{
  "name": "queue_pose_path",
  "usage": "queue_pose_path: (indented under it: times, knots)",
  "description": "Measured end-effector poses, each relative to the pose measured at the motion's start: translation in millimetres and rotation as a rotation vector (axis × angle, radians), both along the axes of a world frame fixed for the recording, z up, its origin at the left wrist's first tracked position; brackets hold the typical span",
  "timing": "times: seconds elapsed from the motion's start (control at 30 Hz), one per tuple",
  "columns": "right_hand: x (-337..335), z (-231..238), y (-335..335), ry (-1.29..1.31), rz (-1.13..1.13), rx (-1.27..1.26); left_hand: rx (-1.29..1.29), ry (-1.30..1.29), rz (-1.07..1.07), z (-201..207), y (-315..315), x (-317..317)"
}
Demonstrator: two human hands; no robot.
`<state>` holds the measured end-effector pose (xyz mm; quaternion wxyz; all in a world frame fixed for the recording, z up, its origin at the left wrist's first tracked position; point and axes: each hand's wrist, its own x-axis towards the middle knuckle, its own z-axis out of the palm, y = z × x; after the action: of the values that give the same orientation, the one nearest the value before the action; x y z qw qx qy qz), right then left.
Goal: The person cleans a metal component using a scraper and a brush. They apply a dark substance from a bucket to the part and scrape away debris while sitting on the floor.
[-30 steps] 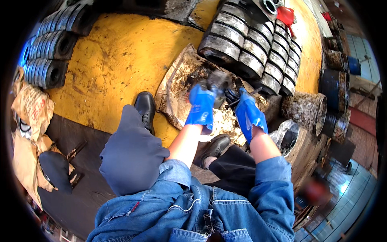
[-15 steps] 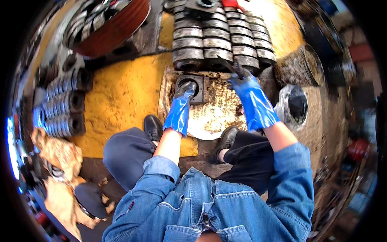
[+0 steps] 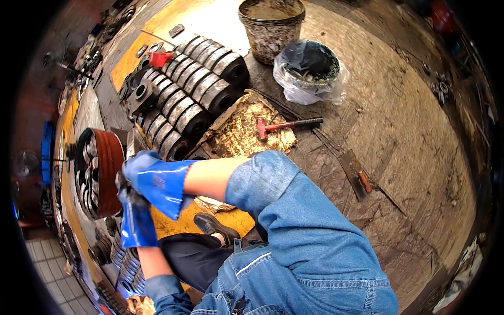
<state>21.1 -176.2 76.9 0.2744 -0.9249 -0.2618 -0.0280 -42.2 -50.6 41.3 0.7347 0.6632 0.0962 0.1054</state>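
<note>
Both hands, in blue rubber gloves, are close together beside a rust-red drum [image 3: 107, 173] full of metal parts. My left hand [image 3: 132, 212] comes up from below, its dark, greasy fingers curled. From the right, my right hand [image 3: 149, 170] reaches across just above it, fingers closed and a little blurred. What lies between them, if anything, I cannot make out. A red-headed hammer [image 3: 286, 125] with a black grip rests across the edge of the greasy tray [image 3: 236, 126].
Rows of round metal parts [image 3: 194, 79] lie beyond the tray. A dirty bucket [image 3: 270, 39] and a plastic-lined bucket [image 3: 310, 73] stand at the far side. On the right a flat blade with an orange handle [image 3: 362, 181] lies on the floor. A red tool [image 3: 159, 59] tops the rows.
My view has swung to the left. Both hands left the tray and came together beside the drum; the left was on a square metal block, the right near the tray's far edge.
</note>
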Motion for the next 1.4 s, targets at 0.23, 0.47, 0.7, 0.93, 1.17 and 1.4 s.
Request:
queue_pose_path:
  times: [0.23,0.47,0.7,0.93,1.17,1.4]
  knots:
    - [72.9,25.3,-186.8,0.508,-0.043,0.330,-0.568,0.459,0.025,12.6,67.3,-5.1]
    - [39.3,-235.6,-400.7,0.574,-0.619,-0.288,-0.486,0.562,-0.157,-30.4,73.1,27.7]
    - [25.1,-335.2,-433.3,0.705,-0.750,-0.554,-0.146,0.629,-0.058,-31.0,60.9,20.0]
    - [39.2,-369.3,-438.0,0.813,-0.728,-0.643,0.056,0.754,-0.069,-48.8,62.0,15.2]
    - [83.0,-415.4,-400.9,0.618,-1.015,-0.771,0.285,0.771,-0.115,-30.7,18.8,25.0]
    - [102.1,-391.1,-391.6,0.708,-0.779,-0.857,0.327,0.806,-0.045,-37.0,20.2,23.0]
